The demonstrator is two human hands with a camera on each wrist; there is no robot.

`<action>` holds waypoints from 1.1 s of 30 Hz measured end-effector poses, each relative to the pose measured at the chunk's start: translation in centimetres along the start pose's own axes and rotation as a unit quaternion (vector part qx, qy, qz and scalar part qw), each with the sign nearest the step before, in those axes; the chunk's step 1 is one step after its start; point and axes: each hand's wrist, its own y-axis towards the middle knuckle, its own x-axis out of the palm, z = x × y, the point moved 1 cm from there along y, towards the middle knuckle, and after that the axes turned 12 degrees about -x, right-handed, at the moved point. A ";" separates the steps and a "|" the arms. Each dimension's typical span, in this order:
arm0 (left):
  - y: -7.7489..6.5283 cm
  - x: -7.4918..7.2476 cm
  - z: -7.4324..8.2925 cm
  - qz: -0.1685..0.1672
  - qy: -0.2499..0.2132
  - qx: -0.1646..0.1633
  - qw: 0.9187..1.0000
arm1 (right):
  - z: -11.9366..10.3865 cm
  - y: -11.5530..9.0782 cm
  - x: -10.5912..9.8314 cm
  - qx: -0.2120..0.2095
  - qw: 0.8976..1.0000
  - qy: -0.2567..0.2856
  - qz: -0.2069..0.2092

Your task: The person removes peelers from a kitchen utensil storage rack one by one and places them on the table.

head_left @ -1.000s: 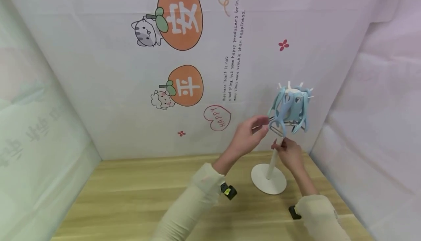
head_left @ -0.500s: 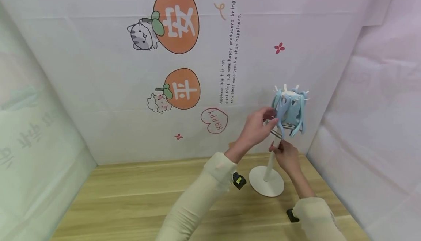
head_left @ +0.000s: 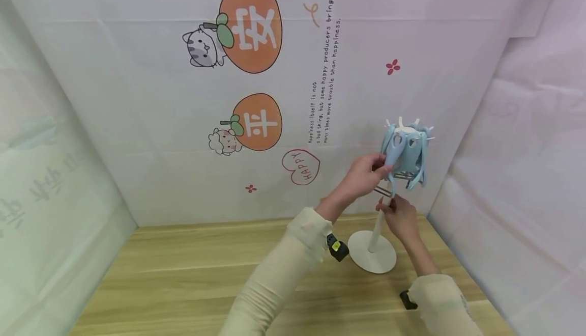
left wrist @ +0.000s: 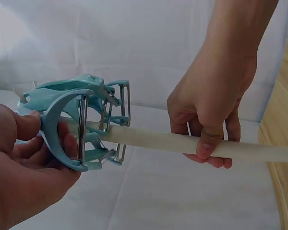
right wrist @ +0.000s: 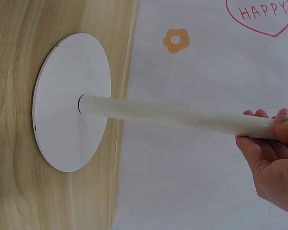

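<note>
Head view: pinching a blue peeler (head_left: 396,148) in left hand (head_left: 363,174) up by white hooks (head_left: 400,122), likely hanging or unhooking; gripping the pole (right wrist: 182,115) in right hand (head_left: 401,217). Next, probably needs a steady pole; gentle care by the blade (left wrist: 84,124).

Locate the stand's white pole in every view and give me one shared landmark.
Head: white pole right of centre, below the blue peelers.
Left wrist: white pole crosses just below mid-height, reaching the right edge.
Right wrist: white pole runs from the round base, left, toward the right edge.
Shared landmark: the right hand gripping it.
</note>
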 end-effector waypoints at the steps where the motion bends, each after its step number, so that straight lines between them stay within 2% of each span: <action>1: 0.0 -0.1 0.0 -0.006 -0.008 -0.006 1.000 | 0.0 0.0 0.0 0.001 1.000 0.001 0.001; 9: 0.1 -1.0 0.4 -0.015 -0.040 -0.023 0.999 | -0.2 0.2 -0.2 0.007 1.000 0.001 -0.003; 22: -0.4 -1.5 1.2 0.012 -0.051 -0.017 0.998 | -0.2 0.1 -0.1 -0.007 1.000 0.003 0.005; 28: -1.5 -1.7 1.0 0.014 -0.042 -0.008 0.999 | -0.2 0.1 -0.2 -0.005 1.000 -0.002 0.005; 33: -2.7 -1.8 0.0 0.009 -0.034 -0.020 0.999 | -0.1 0.0 -0.1 0.009 1.000 0.012 -0.005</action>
